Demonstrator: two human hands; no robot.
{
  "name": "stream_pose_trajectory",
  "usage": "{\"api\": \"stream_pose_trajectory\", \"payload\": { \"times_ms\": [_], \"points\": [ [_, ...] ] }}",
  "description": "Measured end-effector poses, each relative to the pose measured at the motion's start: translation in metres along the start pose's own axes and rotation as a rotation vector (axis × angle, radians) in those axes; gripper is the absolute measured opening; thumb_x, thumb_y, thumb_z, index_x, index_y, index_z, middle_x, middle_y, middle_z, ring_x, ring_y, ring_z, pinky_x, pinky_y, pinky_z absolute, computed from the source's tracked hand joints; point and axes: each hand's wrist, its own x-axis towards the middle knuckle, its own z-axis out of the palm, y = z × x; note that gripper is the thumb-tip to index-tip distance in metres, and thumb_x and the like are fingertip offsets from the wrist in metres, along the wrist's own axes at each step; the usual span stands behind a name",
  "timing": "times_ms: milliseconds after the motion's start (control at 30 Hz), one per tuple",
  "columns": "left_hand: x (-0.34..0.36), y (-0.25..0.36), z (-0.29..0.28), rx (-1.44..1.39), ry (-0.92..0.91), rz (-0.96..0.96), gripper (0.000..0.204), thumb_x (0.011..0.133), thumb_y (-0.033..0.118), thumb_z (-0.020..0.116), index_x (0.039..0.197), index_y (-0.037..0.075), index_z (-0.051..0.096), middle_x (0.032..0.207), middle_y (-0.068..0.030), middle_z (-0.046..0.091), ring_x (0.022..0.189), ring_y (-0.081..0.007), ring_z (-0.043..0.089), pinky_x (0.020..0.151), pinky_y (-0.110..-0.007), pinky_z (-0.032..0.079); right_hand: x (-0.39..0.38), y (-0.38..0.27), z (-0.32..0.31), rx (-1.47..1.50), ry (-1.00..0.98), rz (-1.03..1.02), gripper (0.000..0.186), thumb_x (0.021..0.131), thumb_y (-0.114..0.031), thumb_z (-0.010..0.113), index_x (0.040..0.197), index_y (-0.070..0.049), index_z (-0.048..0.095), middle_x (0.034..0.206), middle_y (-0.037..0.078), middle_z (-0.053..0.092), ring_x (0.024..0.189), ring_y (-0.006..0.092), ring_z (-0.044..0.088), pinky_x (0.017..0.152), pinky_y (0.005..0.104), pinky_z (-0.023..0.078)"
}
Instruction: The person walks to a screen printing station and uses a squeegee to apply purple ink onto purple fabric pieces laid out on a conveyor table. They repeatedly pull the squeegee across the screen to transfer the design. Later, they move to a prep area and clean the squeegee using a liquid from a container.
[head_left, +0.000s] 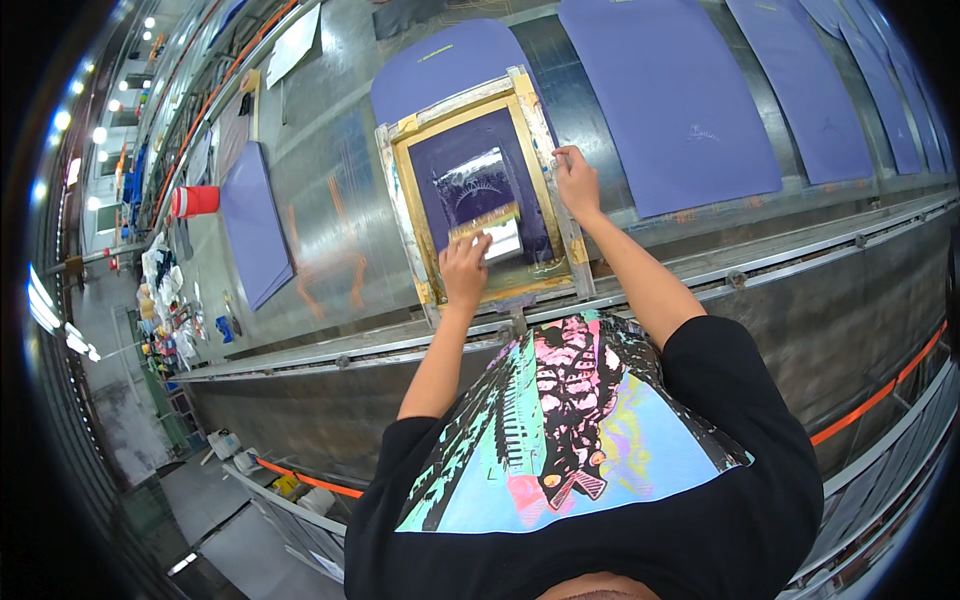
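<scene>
A printing screen in a yellow-edged frame lies on a purple sheet, with dark ink and a faint pale design inside it. My left hand grips a squeegee with a metal body and pale edge, over the lower part of the screen. My right hand has curled fingers holding the right side of the frame near its upper half.
More purple sheets lie to the right along the long metal table; a stack lies left. A red bucket stands at the far left. A metal rail runs along the near edge, and assorted supplies crowd the left end.
</scene>
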Motion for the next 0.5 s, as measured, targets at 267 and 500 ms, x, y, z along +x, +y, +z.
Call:
{"api": "stream_pose_trajectory", "payload": {
  "times_ms": [267, 500],
  "points": [
    [-0.103, 0.042, -0.025, -0.016, -0.054, 0.000, 0.058, 0.069, -0.004, 0.069, 0.123, 0.018, 0.073, 0.126, 0.0006, 0.070, 0.116, -0.0258, 0.063, 0.096, -0.043, 0.045, 0.004, 0.004, -0.002, -0.005, -0.041, -0.005, 0.020, 0.103, -0.024, 0.057, 0.115, -0.012, 0.068, 0.071, 0.021, 0.067, 0.073, 0.0435, 0.068, 0.069, 0.0524, 0.049],
    [-0.126, 0.027, -0.061, -0.125, -0.058, -0.135, 0.055, 0.066, -0.012, 0.062, 0.115, 0.009, 0.076, 0.123, -0.0119, 0.074, 0.119, -0.0339, 0.066, 0.104, -0.047, 0.048, 0.003, 0.010, 0.008, -0.023, -0.043, -0.060, 0.027, 0.105, -0.029, 0.050, 0.124, -0.013, 0.060, 0.088, 0.025, 0.071, 0.084, 0.0483, 0.068, 0.076, 0.0582, 0.052]
  ]
}}
